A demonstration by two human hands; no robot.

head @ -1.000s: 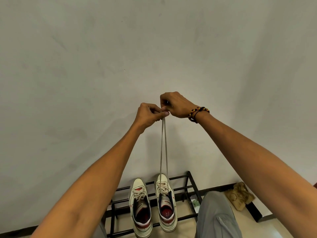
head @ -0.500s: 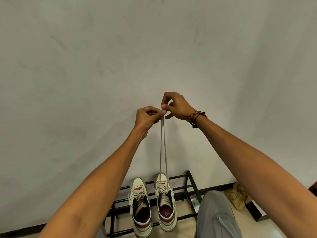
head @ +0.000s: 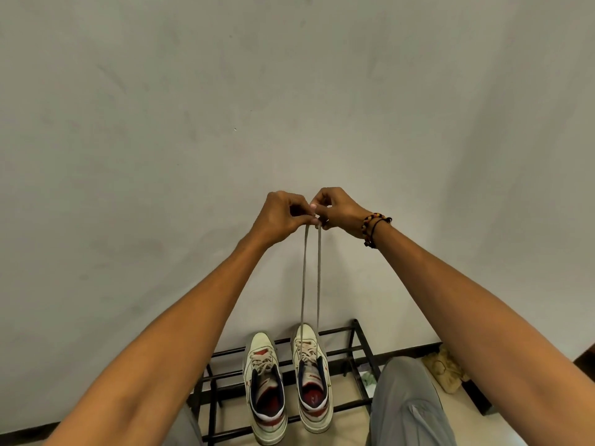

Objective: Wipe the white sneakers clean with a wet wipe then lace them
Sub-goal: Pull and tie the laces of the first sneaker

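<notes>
Sneakers toes toward wall, lace taut upright, ends pinched by left hand, right hand

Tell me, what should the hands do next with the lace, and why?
Probably cross the two ends to start a knot. Both hands, left and right, pinch the lace ends together high up, pulled straight from the right sneaker, which looks laced through its eyelets like the left sneaker.
</notes>
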